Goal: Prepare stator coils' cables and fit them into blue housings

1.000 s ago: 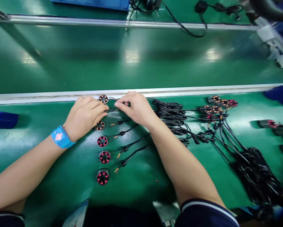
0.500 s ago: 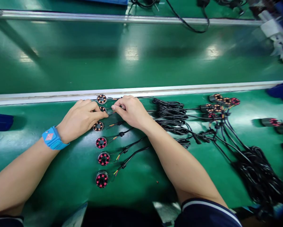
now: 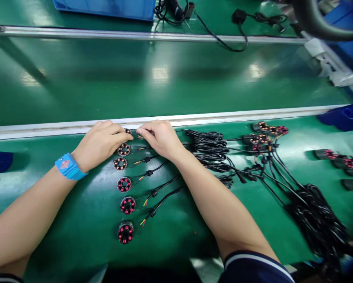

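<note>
Left hand (image 3: 101,141) fingertips rest on the top motor coil (image 3: 127,131), mid-frame. Right hand (image 3: 158,136) pinches its wire (image 3: 141,137) narrowly. Five coils (image 3: 124,184) lined below.

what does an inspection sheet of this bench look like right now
surface: green mat, bare patches glossy
job's things: column of round coils, topmost one partly hidden at the fingertips
clutter: coil heap at right, more coils at far right
hands: left hand and right hand meet at the top coil; blue wristband on left wrist
cables: short leads beside the column, black cable pile at right
surroundings: metal rail, blue bin beyond
</note>
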Tool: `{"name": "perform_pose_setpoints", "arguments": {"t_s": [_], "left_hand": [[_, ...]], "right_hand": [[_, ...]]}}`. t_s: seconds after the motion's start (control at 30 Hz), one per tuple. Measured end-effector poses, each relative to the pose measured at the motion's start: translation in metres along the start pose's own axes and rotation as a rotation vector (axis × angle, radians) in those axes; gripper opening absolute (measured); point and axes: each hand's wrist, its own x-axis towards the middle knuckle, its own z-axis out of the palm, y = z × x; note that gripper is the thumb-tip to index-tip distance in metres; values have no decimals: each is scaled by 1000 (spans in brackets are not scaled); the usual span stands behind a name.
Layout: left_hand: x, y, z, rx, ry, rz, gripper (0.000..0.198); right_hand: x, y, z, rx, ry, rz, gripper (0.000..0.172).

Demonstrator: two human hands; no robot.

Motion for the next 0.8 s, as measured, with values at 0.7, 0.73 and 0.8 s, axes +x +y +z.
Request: {"name": "perform_pose_setpoints", "arguments": {"t_s": [0.7, 0.73, 0.8], "left_hand": [[-7, 9, -13, -165, -125, -134, 22], [-8, 9, -13, -191, -116, -149, 19], [-11, 8, -14, -253, -97, -176, 17]], "right_hand": [[-7, -8, 13, 17, 10, 43, 19], [-8, -8, 9, 26, 2, 25, 18], [-13, -8, -5, 28, 25, -24, 18]]}}
